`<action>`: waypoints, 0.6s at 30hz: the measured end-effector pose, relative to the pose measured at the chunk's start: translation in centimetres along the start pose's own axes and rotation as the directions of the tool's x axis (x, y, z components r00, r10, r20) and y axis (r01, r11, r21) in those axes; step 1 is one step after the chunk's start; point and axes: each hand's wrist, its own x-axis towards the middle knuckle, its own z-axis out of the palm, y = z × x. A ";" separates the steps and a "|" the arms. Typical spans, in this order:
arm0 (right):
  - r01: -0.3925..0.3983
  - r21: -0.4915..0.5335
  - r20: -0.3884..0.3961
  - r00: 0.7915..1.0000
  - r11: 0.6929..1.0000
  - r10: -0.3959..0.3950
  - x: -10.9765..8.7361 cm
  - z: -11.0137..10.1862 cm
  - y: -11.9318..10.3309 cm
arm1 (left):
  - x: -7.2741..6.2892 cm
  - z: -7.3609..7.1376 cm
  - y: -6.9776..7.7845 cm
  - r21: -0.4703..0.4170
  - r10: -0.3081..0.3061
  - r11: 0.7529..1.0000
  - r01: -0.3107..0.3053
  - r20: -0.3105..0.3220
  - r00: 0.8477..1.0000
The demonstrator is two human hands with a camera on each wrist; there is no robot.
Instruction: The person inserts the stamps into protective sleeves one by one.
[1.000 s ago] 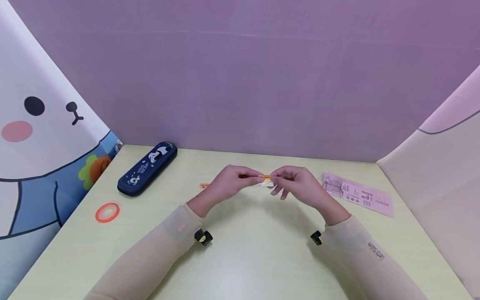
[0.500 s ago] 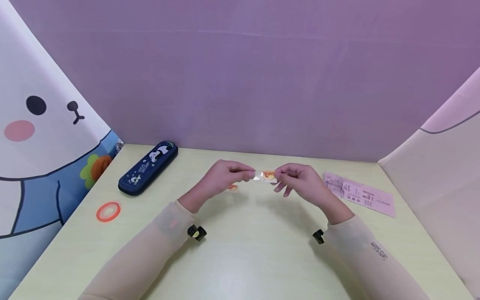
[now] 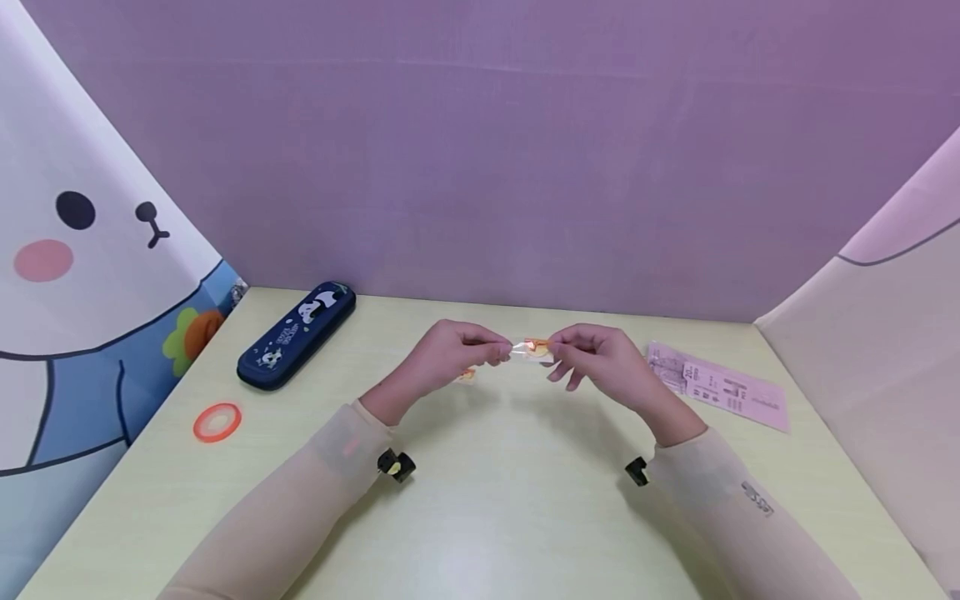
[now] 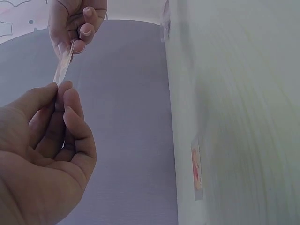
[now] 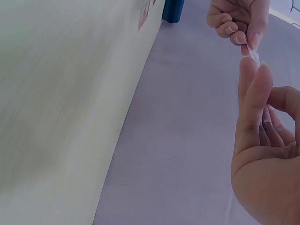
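Between my two hands, a small flat clear packet with orange print (image 3: 535, 348) is stretched above the table. My left hand (image 3: 459, 357) pinches its left end between thumb and fingertips. The other end is pinched by my right hand (image 3: 596, 360), whose remaining fingers stay loosely bent below. In the left wrist view the packet (image 4: 63, 64) appears nearly edge-on, as a thin strip between the fingertips. A similar small piece with orange print (image 3: 467, 376) lies on the table just beyond my left hand, partly hidden by it; the left wrist view shows this flat piece (image 4: 197, 171) more fully.
A navy pencil case with pandas (image 3: 297, 337) lies at the back left. In front of it is an orange-red ring (image 3: 217, 407). A pink printed card (image 3: 738, 395) with clear plastic at its left end lies on the right. A purple backdrop (image 3: 495, 167) borders the table's back edge.
My hands have drawn apart, the left one shifting left, so more of the packet shows between them. Over the last half second they have hardly moved.
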 end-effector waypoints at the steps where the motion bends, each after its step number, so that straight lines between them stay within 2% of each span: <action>1: 0.000 0.004 0.001 1.000 1.000 0.000 0.0 0.0 0.0 | 0.0 0.0 0.0 -0.002 0.000 1.000 0.000 -0.002 1.000; 18: 0.001 0.015 0.003 1.000 1.000 -0.001 -0.2 0.0 0.2 | -0.2 0.3 0.5 -0.009 0.008 1.000 -0.008 -0.010 1.000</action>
